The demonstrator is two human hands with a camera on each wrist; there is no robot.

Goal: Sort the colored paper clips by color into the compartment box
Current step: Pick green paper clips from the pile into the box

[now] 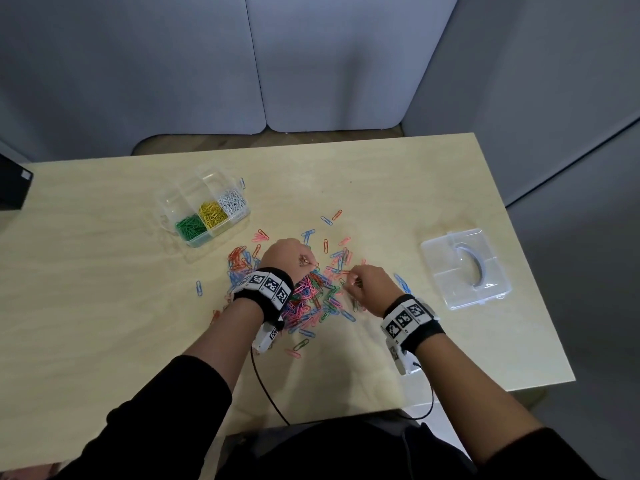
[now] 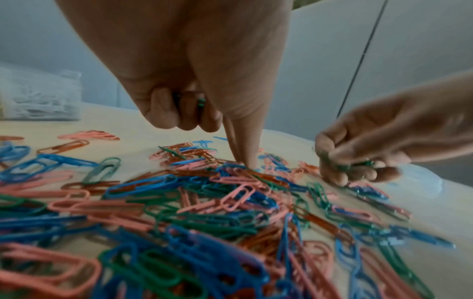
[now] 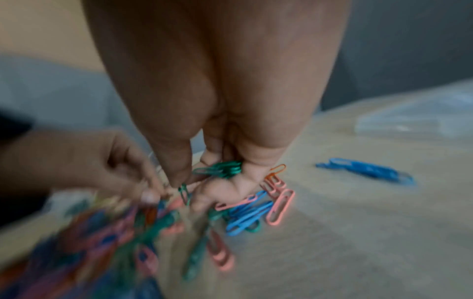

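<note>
I see my left hand (image 2: 179, 85) curled around green clips, forefinger pressing into the mixed clip pile (image 1: 311, 292) on the surface (image 1: 415, 188). My right hand (image 3: 217, 141) clutches green clips (image 3: 225, 169) beside it. The compartment box (image 1: 204, 207) sits far-left.

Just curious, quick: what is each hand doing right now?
Left hand: curled, holding green clips.
Right hand: curled, holding green clips.

Table (image 1: 381, 168): compartment box (image 1: 166, 206) far left; loose clips (image 1: 311, 299) centre, under both hands; lid (image 1: 465, 268) right, well apart.
</note>
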